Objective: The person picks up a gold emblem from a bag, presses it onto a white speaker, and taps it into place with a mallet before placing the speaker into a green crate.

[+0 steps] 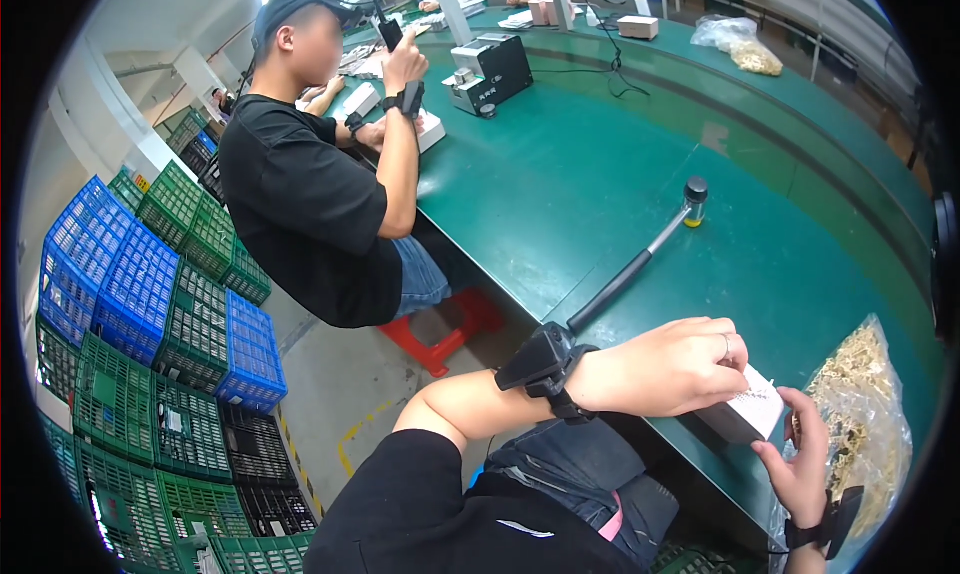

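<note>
Box (pixel 752 415), pale, lower right of frame, on the green bench (pixel 600 144) close to its near edge. Thin marks or bits on its top; too small to tell which.

Risks, as I judge them: box sliding or tipping over the edge if the left hand (pixel 665 369) bears down off-centre while the right hand (pixel 800 459) slackens. Bag (pixel 850 429) of small golden pieces sits just beside the right hand; a snag from the wrist band could drag or spill it. Hammer (pixel 640 259), mid-frame to the right, has its handle end near the left wrist unit (pixel 550 364) in this view; a backward swing of that arm might knock it.

Pose: left forearm crosses from lower centre toward the right, back of hand up, wrist nearly straight. Left grip curled, fingertips bunched over the box top; cannot tell what, if anything, they pinch. Right hand rises from the lower right corner, thumb and forefinger bracketing the box's right end, lightly pinching it.
</note>
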{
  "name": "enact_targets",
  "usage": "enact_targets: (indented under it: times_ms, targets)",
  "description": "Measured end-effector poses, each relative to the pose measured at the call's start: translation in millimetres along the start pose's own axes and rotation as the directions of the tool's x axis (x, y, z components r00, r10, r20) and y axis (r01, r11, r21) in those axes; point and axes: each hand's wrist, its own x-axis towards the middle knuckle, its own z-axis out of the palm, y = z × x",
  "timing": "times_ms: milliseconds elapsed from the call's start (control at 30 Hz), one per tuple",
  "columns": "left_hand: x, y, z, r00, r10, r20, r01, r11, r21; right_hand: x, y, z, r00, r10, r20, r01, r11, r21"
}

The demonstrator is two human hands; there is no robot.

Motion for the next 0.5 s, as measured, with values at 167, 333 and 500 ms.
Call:
enact_targets:
  times_ms: [167, 333, 500]
  targets:
    - [5, -1, -4, 0.999, 0.035, -0.014, -0.035, 0.999, 0.002, 1, -10, -5, 0.998, -0.037, 0.053, 0.041, 0.996, -0.074]
    - [5, 3, -17, 0.996, 0.008, -0.090, -0.009, 1.000, -0.014, 7, -15, -5, 0.942, -0.335, 0.037, 0.334, 0.914, -0.230]
    - [3, -2, -21, 0.990, 0.014, -0.138, -0.015, 1.000, -0.011, 5, -24, -13, 0.958, -0.279, 0.063, 0.285, 0.921, -0.264]
